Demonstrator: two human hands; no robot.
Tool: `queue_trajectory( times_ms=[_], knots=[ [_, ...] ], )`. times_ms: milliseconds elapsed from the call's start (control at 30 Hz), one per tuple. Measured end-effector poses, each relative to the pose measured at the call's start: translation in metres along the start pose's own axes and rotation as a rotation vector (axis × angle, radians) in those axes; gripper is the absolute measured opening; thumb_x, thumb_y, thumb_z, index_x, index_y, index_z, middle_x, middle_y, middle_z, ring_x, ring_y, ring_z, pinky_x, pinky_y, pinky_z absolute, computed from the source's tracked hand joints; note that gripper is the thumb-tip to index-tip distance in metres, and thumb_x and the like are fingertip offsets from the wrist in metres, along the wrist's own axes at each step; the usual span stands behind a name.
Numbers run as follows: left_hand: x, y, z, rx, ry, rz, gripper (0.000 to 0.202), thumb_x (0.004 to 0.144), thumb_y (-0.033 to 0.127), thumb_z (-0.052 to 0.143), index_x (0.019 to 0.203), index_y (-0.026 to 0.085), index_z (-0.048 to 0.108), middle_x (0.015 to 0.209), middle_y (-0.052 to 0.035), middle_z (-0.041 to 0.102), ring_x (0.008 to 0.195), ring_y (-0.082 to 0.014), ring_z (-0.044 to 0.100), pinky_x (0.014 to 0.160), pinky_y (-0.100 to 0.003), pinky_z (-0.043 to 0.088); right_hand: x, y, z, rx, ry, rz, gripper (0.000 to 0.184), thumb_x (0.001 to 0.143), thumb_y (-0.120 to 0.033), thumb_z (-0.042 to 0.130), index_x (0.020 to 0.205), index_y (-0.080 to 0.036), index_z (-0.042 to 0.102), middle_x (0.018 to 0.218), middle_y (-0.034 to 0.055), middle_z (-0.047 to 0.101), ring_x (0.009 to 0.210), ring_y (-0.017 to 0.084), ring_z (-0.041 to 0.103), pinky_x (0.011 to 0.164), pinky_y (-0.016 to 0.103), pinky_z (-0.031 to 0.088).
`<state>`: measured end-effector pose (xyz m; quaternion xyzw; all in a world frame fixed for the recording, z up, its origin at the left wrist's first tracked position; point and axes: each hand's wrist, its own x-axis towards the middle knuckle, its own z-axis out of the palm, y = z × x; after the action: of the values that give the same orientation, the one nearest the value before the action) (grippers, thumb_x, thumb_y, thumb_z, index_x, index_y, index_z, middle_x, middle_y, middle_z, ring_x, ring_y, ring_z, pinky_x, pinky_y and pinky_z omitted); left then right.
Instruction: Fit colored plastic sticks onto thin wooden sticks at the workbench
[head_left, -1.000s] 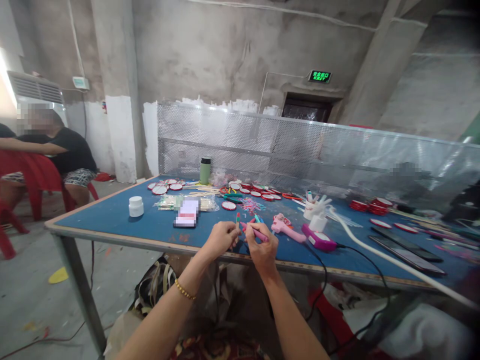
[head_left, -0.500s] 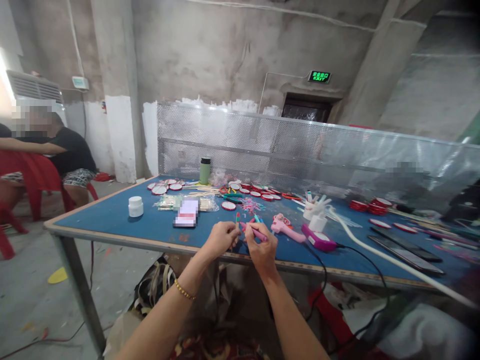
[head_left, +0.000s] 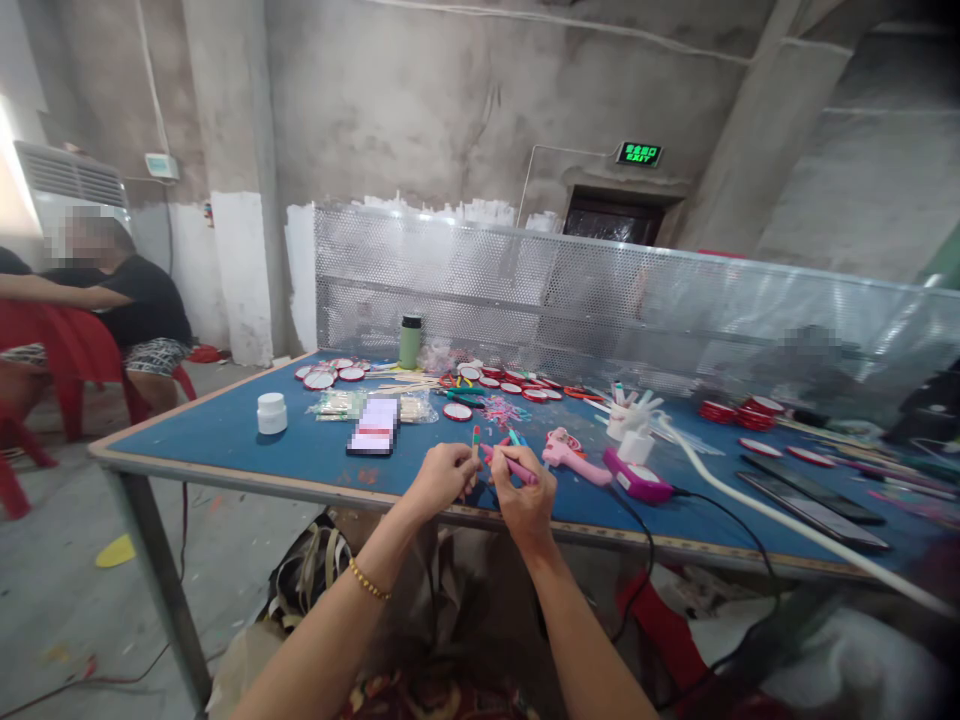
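Over the table point(head_left: 225, 430), both hands point(head_left: 487, 485) apparently pinch coloured sticks point(head_left: 510, 463).

far left of the pink glue gun point(head_left: 574, 455) the blue table point(head_left: 202, 430) lies bare around a white jar point(head_left: 271, 412) and a flat card point(head_left: 373, 428), with room to pass between them. just left of the glue gun the left hand point(head_left: 442, 475) and right hand point(head_left: 525, 495), closed on a red-tipped stick point(head_left: 475, 437) and a pink stick point(head_left: 514, 465), block the near edge. right of it a purple box point(head_left: 637, 477), a black cable point(head_left: 651, 560) and a white hose point(head_left: 750, 490) crowd the way. behind it, scattered round discs point(head_left: 330, 378) and a perforated metal screen point(head_left: 600, 300) close off the far side.
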<state>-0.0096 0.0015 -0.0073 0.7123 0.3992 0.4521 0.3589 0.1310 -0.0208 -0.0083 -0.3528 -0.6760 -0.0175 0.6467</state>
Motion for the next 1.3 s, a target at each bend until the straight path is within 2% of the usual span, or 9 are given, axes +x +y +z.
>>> queue_trajectory(
  times_ms=[1300],
  knots=[
    [-0.0006,0.0012,0.0004,-0.031,0.007,0.003,0.028,0.082,0.035,0.049,0.061,0.017,0.051,0.052,0.0015,0.054,0.045,-0.0101,0.050,0.045,-0.020,0.040,0.0012,-0.0029,-0.0003,-0.026,0.003,-0.066,0.015,0.091,-0.024,0.055,0.079,-0.020,0.063,0.070,-0.0008,0.066,0.062,0.014,0.063,0.067,0.029,0.054]
  ],
)
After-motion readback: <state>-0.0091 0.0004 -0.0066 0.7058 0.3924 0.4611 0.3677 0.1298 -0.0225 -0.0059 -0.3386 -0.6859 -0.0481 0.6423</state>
